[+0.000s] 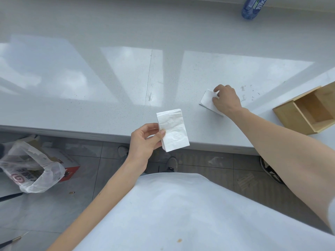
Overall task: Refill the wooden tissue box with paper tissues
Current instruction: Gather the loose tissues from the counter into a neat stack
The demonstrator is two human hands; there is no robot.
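My left hand [145, 140] holds a folded stack of white paper tissues [173, 129] above the front edge of the counter, thumb on top. A second small stack of tissues [208, 100] lies flat on the counter to the right, and my right hand [226, 98] rests on it with fingers pinching its far edge. The wooden tissue box [297, 120] lies at the right edge of the view, its open side up and its inside empty as far as I can see.
The pale grey counter [108, 78] stretches wide and glossy. A blue water bottle [253, 7] lies at the back right. On the tiled floor at the left sits a white plastic bag [30, 169] beside a red carton [72, 171].
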